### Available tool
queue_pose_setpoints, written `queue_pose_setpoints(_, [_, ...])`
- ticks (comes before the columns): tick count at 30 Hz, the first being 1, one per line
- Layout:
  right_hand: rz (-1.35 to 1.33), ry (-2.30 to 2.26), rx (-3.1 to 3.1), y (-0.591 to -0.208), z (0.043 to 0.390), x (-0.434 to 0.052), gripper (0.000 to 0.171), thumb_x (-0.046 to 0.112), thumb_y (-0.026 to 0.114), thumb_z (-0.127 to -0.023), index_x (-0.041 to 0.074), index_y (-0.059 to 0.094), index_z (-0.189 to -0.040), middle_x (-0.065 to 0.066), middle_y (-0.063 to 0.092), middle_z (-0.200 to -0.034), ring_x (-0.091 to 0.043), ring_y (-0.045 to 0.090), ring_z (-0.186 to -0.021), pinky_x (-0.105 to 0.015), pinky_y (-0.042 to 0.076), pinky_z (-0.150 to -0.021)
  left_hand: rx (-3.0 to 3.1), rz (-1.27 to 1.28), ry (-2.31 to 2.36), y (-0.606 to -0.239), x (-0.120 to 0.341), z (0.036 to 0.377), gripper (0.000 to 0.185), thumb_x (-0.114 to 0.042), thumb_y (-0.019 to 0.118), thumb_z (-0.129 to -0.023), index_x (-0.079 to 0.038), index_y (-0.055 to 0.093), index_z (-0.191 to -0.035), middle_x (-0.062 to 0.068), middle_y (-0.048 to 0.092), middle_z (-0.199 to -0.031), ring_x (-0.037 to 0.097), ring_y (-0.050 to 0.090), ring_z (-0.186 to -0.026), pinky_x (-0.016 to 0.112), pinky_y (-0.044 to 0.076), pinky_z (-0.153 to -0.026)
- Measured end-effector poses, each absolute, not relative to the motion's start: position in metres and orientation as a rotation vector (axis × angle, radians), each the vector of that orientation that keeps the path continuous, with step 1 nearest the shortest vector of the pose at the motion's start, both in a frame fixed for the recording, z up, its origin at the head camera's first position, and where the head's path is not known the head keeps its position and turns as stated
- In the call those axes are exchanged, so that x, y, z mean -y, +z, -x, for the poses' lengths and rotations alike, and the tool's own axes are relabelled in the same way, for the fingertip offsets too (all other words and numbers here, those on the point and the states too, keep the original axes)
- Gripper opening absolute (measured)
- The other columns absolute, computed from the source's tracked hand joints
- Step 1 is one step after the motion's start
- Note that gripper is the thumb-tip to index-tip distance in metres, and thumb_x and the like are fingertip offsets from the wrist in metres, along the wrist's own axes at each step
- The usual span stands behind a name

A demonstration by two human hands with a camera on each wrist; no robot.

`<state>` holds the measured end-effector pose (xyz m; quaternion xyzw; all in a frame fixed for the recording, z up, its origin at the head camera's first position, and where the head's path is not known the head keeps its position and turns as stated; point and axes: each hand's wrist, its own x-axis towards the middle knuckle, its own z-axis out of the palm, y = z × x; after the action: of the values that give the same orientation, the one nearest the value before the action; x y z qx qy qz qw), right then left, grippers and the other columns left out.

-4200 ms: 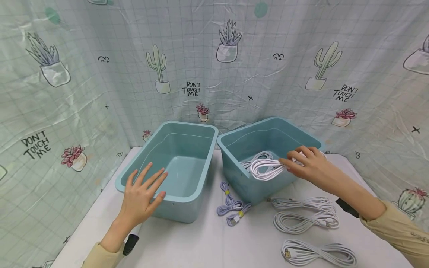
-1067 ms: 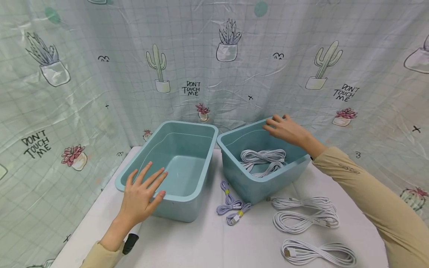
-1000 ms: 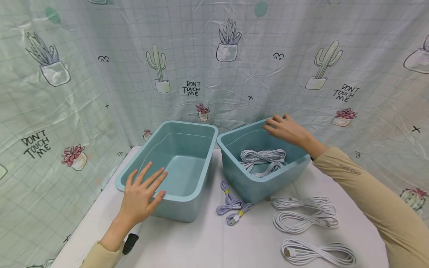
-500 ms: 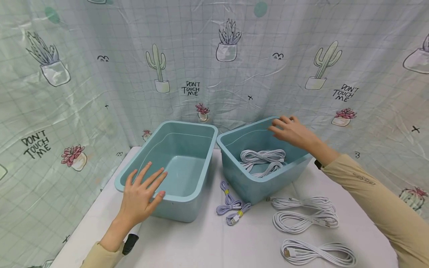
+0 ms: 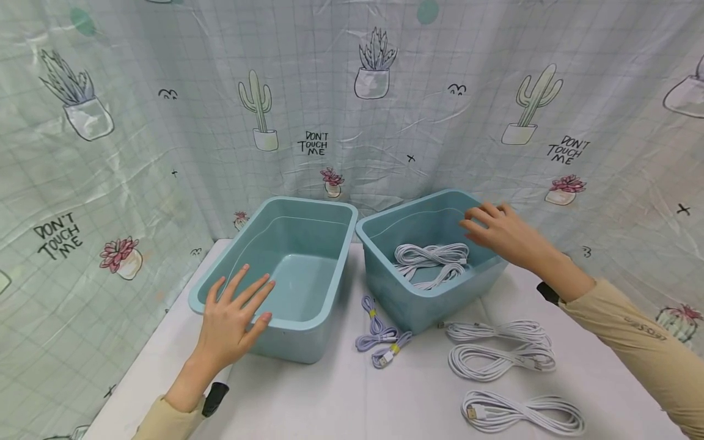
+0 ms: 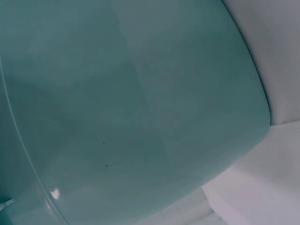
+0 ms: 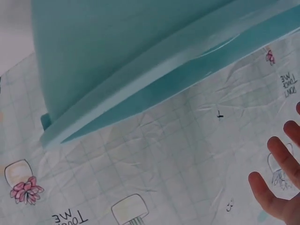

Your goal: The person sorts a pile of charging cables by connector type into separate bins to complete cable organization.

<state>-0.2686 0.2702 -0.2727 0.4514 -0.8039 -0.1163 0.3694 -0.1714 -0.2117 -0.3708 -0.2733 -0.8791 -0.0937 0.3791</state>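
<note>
My left hand lies with spread, straight fingers over the near left rim of the left teal bin. It holds nothing. Above the right side of the right teal bin is my right hand, fingers loosely bent and nothing in them. Inside that bin rest coiled white cables. The left wrist view is filled by a teal bin wall. Fingers of the right hand show at the right edge of the right wrist view, apart from the bin rim.
Several bundled purple cables with yellow ties lie in front of and between the bins. Coiled white cables lie right of them, with another white cable nearer the front. A cactus-print curtain hangs behind the bins.
My right hand has let go of the white cable it held, which now lies in the right bin. Lately the hand has drawn back rightward and lower. The left hand has stayed put.
</note>
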Motion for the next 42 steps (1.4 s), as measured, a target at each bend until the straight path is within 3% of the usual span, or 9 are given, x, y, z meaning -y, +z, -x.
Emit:
queue_pose_setpoints(16, [-1.099,-0.286,2.02,-0.296,0.207,-0.286,0.049,0.038,0.016,-0.099,0.01,0.057,-0.096,-0.008,0.056,-0.091,-0.026,0.052,-0.078,-0.041,0.043,-0.052,2.251,0.701,-0.239,-0.369,0.214,0.173,0.062,-0.054,0.019,-0.093,-0.013,0.056,-0.122,0.009,0.058,-0.122,0.033,0.034,-0.129,0.063,0.024,-0.095])
queue_pose_setpoints(35, [-1.06,-0.271,2.199,-0.349,0.149,-0.298,0.053,0.043,0.009,-0.097,0.017,0.056,-0.096,-0.001,0.055,-0.091,-0.019,0.052,-0.083,-0.039,0.045,-0.059,2.232,0.703,-0.226,-0.37,0.213,0.172,0.061,-0.054,0.019,-0.093,-0.014,0.057,-0.121,0.008,0.059,-0.121,0.032,0.035,-0.128,0.062,0.026,-0.093])
queue_pose_setpoints(42, [-1.1,-0.242,2.184,-0.377,0.135,-0.3,0.05,0.042,0.012,-0.097,0.017,0.056,-0.095,0.001,0.056,-0.089,-0.017,0.051,-0.082,-0.037,0.044,-0.061,2.248,0.697,-0.212,-0.369,0.213,0.171,0.062,-0.053,0.018,-0.093,-0.014,0.056,-0.121,0.008,0.058,-0.123,0.032,0.035,-0.128,0.062,0.025,-0.094])
